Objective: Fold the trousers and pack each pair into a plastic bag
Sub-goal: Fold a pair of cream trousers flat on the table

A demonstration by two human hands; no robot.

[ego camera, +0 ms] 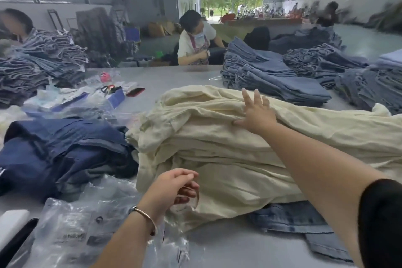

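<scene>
The right hand (257,113) is laid with straight, spread fingers on top of the heap of cream trousers (228,148) piled at the middle of the grey table (156,76). The edge of a clear plastic bag (187,204) is pinched in the curled fingers of the left hand (176,187) at the heap's near edge, though the film's outline is hard to trace. A pair of blue jeans (304,224) is mostly buried under the heap.
</scene>
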